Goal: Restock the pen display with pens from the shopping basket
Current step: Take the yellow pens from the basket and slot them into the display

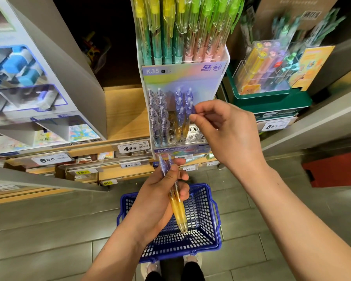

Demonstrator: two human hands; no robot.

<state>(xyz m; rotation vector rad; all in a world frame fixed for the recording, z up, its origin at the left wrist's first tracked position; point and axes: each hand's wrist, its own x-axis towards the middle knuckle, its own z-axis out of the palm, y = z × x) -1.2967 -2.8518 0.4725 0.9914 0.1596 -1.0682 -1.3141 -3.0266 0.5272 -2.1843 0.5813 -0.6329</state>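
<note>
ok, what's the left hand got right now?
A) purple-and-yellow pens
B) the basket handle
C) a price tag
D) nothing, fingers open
A: the left hand grips purple-and-yellow pens above the blue basket, while the right hand pinches the top of a pen standing in the display.

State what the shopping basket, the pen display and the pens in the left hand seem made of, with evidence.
Shopping basket: probably moulded plastic, blue, slightly glossy; a uniform open grid. Pen display: likely clear acrylic, glossy; its contents show through, edges glint. Pens in the left hand: translucent plastic, purple fading to yellow; light passes through the barrels.
</note>
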